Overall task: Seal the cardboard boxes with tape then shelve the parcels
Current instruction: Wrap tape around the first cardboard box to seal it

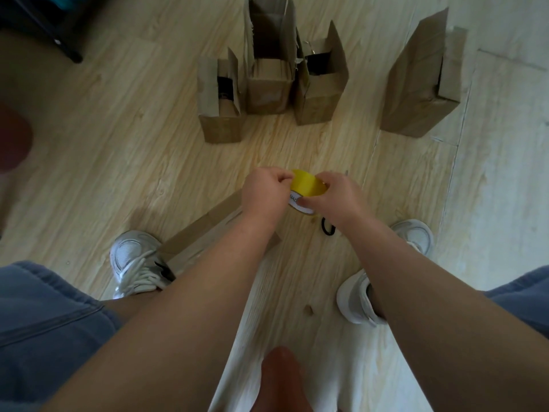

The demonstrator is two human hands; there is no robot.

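Txt on tape roll [307, 187] part-hidden by fingers [312, 201].

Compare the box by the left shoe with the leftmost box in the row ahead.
The box by the left shoe lies low, top flaps folded flat; the leftmost box stands with flaps up, open. A dark item shows inside the leftmost box; the box by the shoe shows no contents. A forearm hides part of the box by the shoe; the leftmost box is unobstructed. Both are brown cardboard on the wood floor.

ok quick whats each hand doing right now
left hand: fingers curled, pinching the yellow tape roll
right hand: fingers curled, gripping the same yellow tape roll
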